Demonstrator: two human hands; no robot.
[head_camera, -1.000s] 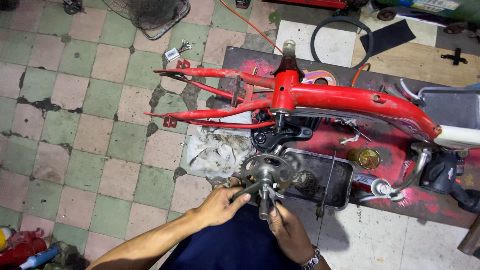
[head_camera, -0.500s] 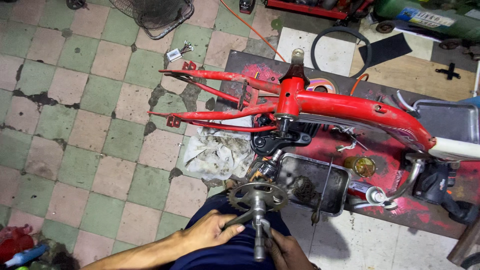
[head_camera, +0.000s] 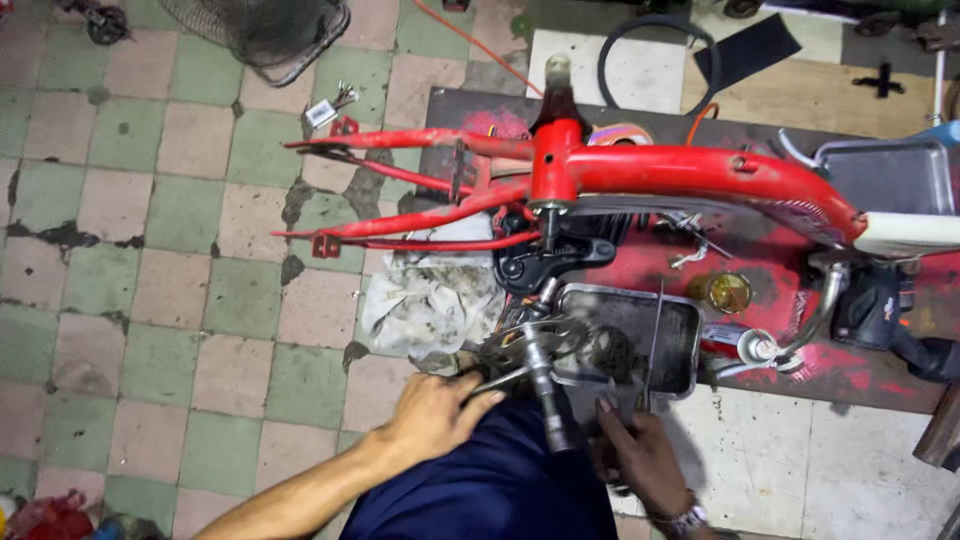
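Greasy steel is what both hands are on: the left hand (head_camera: 432, 410) is closed around a thin metal bar sticking out sideways from a chainring and crank assembly (head_camera: 530, 345), while the right hand (head_camera: 640, 455) sits just right of the grey axle shaft (head_camera: 545, 395), fingers curled near its lower end (can't really tell if it's gripping the shaft or just steadying it, it's dark down there). The shaft's long axis runs from the person's lap up and away toward the red bike frame (head_camera: 640, 175), so the crank sits directly ahead of both hands, left one a bit nearer to the sprocket itself.

Just beyond the sprocket there's a metal tray (head_camera: 650, 345) touching or nearly touching it, and a dirty white rag (head_camera: 425, 295) to the left. Open tiled floor (head_camera: 150, 250) on the left side gives plenty of swing room; the right is crowded by the tray, a chrome handlebar piece (head_camera: 790, 330) and a small brass-coloured tin (head_camera: 722, 291).
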